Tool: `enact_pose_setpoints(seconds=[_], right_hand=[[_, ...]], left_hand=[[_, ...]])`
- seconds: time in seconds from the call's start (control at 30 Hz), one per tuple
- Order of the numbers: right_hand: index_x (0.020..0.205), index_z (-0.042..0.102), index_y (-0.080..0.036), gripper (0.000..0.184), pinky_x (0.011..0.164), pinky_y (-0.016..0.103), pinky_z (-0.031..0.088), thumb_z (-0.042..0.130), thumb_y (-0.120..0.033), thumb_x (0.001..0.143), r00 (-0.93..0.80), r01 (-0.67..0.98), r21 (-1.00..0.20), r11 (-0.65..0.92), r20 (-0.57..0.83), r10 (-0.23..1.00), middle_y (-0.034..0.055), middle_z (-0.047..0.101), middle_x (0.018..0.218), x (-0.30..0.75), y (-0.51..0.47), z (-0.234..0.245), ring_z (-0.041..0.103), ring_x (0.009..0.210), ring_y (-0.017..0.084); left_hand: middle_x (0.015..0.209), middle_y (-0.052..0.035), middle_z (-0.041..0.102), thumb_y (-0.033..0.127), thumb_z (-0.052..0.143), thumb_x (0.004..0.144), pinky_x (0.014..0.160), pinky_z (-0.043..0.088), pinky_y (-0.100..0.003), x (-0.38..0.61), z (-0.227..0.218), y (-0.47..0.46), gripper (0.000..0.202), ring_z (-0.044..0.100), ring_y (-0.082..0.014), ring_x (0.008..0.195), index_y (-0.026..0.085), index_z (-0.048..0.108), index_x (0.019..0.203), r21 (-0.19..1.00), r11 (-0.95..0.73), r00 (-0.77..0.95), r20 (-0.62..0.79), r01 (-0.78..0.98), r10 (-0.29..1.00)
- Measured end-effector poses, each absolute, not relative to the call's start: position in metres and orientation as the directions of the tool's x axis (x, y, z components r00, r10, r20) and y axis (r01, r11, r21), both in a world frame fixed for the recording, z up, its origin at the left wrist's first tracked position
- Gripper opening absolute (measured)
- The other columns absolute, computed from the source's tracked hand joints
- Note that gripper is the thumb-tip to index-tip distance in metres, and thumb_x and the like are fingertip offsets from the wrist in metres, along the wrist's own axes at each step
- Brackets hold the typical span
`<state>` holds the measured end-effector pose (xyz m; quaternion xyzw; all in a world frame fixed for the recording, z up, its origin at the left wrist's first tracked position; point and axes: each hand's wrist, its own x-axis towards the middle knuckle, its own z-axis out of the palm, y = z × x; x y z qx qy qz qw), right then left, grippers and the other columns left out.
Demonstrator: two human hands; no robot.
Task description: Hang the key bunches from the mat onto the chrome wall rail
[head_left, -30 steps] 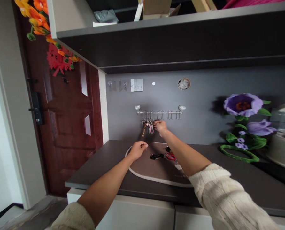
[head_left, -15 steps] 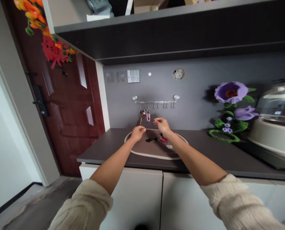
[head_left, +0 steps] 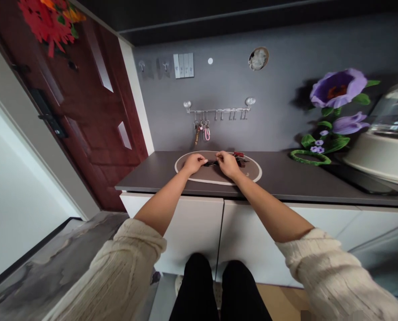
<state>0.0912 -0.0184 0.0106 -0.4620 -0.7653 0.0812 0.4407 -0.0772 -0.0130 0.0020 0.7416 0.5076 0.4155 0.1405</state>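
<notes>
My left hand (head_left: 194,164) is over the left part of an oval brown mat (head_left: 199,178) with a pale rim. Its thumb and fingers are pinched at the near end of a small black key (head_left: 212,163). Just to the right, my right hand (head_left: 228,164) has its fingers curled together at the key's other end; what lies between those fingertips is hidden. Partly behind my right hand, a red and dark bundle (head_left: 239,157), seemingly keys or fobs, rests on the mat. Several keys with pink and yellow-brown straps (head_left: 204,130) hang above on the hook rail.
A clear hook rail (head_left: 219,110) is fixed to the grey wall, with further hooks to the right. Purple artificial flowers (head_left: 337,89) and a white domed appliance (head_left: 383,142) stand on the right of the dark counter (head_left: 279,178). A dark red door (head_left: 88,147) is at the left.
Both hands have come down from above the mat to its surface, around the black key. The camera has tilted downward, so my legs and the floor now show.
</notes>
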Motion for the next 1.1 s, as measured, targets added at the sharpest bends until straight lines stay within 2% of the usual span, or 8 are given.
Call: enact_pose_setpoints(seconds=[0.2, 0.47, 0.77, 0.93, 1.1], right_hand=[[0.089, 0.060, -0.015, 0.019, 0.085, 0.029, 0.039, 0.046, -0.011, 0.076, -0.244, 0.703, -0.448, 0.552, 0.577, 0.779, 0.0089, 0.063, 0.092, 0.089, -0.017, 0.010, 0.056, 0.089, 0.018], [0.086, 0.061, -0.016, 0.018, 0.083, 0.030, 0.039, 0.048, -0.010, 0.075, -0.252, 0.716, -0.439, 0.543, 0.562, 0.788, 0.0086, 0.064, 0.088, 0.088, -0.016, 0.010, 0.057, 0.087, 0.018], [0.086, 0.061, -0.016, 0.018, 0.080, 0.027, 0.040, 0.049, -0.012, 0.074, -0.268, 0.741, -0.402, 0.538, 0.557, 0.786, 0.0083, 0.064, 0.089, 0.088, -0.018, 0.011, 0.057, 0.084, 0.018], [0.087, 0.061, -0.015, 0.017, 0.078, 0.027, 0.040, 0.050, -0.017, 0.075, -0.280, 0.735, -0.392, 0.553, 0.567, 0.774, 0.0083, 0.065, 0.089, 0.088, -0.022, 0.013, 0.057, 0.084, 0.017], [0.087, 0.061, -0.015, 0.017, 0.076, 0.027, 0.041, 0.048, -0.019, 0.077, -0.303, 0.711, -0.375, 0.595, 0.601, 0.740, 0.0079, 0.065, 0.089, 0.089, -0.023, 0.013, 0.057, 0.082, 0.017]], left_hand=[[0.074, -0.0030, 0.064, 0.023, 0.062, 0.065, 0.065, 0.040, -0.023, -0.079, -0.003, -0.009, 0.015, 0.054, -0.0116, 0.066, 0.014, 0.065, 0.076, 0.620, -0.400, 0.138, 0.426, 0.675, 0.894], [0.077, -0.0041, 0.065, 0.021, 0.056, 0.071, 0.071, 0.039, -0.025, -0.079, -0.002, -0.009, 0.011, 0.054, -0.0134, 0.071, 0.014, 0.065, 0.074, 0.512, -0.441, 0.154, 0.508, 0.737, 0.847], [0.078, -0.0041, 0.063, 0.017, 0.049, 0.075, 0.074, 0.039, -0.026, -0.074, 0.006, -0.018, 0.013, 0.053, -0.0140, 0.075, 0.014, 0.061, 0.075, 0.526, -0.437, 0.107, 0.543, 0.730, 0.833], [0.073, -0.0026, 0.060, 0.013, 0.048, 0.074, 0.072, 0.039, -0.024, -0.073, 0.008, -0.018, 0.010, 0.051, -0.0118, 0.070, 0.013, 0.058, 0.072, 0.611, -0.469, 0.068, 0.563, 0.638, 0.824], [0.065, 0.0007, 0.056, 0.015, 0.050, 0.073, 0.065, 0.040, -0.023, -0.071, 0.008, -0.016, 0.006, 0.049, -0.0086, 0.061, 0.012, 0.054, 0.069, 0.788, -0.478, 0.041, 0.504, 0.389, 0.863]])
